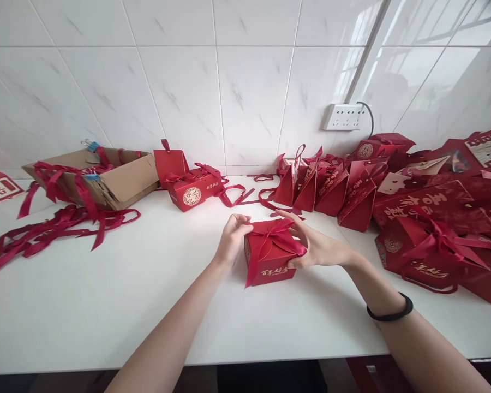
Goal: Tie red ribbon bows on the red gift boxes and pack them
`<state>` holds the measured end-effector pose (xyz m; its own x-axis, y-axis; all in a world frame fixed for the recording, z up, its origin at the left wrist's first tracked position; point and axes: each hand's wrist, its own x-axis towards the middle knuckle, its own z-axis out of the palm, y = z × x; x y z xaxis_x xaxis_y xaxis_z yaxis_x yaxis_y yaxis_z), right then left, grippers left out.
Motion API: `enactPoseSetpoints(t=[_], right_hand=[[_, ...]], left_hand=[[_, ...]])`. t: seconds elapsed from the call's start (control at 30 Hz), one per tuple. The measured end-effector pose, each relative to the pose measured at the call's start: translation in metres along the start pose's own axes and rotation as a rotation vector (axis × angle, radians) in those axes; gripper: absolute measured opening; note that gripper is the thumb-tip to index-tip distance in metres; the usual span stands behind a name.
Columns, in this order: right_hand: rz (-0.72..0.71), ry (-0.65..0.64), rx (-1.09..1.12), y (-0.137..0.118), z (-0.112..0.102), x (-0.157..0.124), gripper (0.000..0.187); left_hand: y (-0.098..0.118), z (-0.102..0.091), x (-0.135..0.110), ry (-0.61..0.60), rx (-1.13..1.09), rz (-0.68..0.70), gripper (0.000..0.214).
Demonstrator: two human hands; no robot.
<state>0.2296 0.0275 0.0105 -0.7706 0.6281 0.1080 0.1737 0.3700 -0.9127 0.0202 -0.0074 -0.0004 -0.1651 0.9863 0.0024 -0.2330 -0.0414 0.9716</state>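
A small red gift box (275, 276) with gold lettering stands on the white table in front of me. A dark red ribbon (272, 236) is tied in a bow across its top, one tail hanging over the front left corner. My left hand (234, 237) is closed at the box's upper left edge, thumb pressed on the ribbon there; its other fingers are partly hidden behind the box. Around the right side curves my right hand (311, 245), thumb at the front right corner and a finger reaching past the back edge. A black band (393, 312) circles my right wrist.
An open cardboard box (133, 180) draped with ribbons stands back left, loose ribbons (53, 232) before it. Another red box (198, 188) sits near the wall. Several folded red boxes (331, 188) and a bowed box (427, 256) crowd the right. A power strip (346, 117) hangs on the wall.
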Motion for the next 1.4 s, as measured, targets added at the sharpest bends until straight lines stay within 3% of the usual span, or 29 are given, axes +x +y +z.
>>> enactPoseSetpoints(t=[0.17, 0.33, 0.43, 0.57, 0.67, 0.8, 0.9, 1.03, 1.23, 1.33, 1.4], right_hand=[[-0.033, 0.066, -0.003, 0.004, -0.001, 0.002, 0.1], [0.006, 0.076, 0.004, 0.004, 0.002, 0.003, 0.1], [0.018, 0.09, 0.0, 0.003, 0.003, 0.003, 0.099], [0.002, 0.105, 0.014, 0.004, 0.001, 0.003, 0.098], [0.033, 0.194, 0.059, 0.007, -0.004, 0.003, 0.096], [0.04, 0.365, 0.397, 0.009, -0.01, 0.006, 0.073], [0.026, 0.381, 0.785, 0.005, -0.008, 0.012, 0.048], [0.045, 0.319, 1.022, -0.009, 0.011, 0.016, 0.054], [0.098, 0.285, 0.826, -0.027, 0.046, 0.011, 0.068], [0.106, 0.32, 0.685, -0.028, 0.05, 0.006, 0.074], [0.038, 0.383, 0.503, -0.029, 0.048, 0.001, 0.074]], left_hand=[[0.001, -0.007, 0.007, 0.213, -0.045, 0.023, 0.011], [0.003, -0.004, 0.001, 0.09, 0.197, 0.2, 0.018], [0.003, -0.002, -0.001, 0.08, 0.247, 0.167, 0.019], [0.004, -0.005, 0.003, 0.096, 0.045, 0.061, 0.014], [0.002, -0.01, 0.009, 0.185, -0.034, 0.018, 0.015], [-0.005, -0.015, 0.018, 0.242, -0.006, 0.016, 0.016], [-0.008, -0.017, 0.021, 0.227, 0.003, 0.018, 0.015], [-0.009, -0.018, 0.021, 0.205, 0.015, 0.024, 0.015], [-0.009, -0.016, 0.017, 0.157, 0.031, 0.008, 0.013], [-0.01, -0.016, 0.019, 0.139, 0.018, 0.005, 0.014], [-0.008, -0.017, 0.02, 0.141, 0.0, 0.013, 0.014]])
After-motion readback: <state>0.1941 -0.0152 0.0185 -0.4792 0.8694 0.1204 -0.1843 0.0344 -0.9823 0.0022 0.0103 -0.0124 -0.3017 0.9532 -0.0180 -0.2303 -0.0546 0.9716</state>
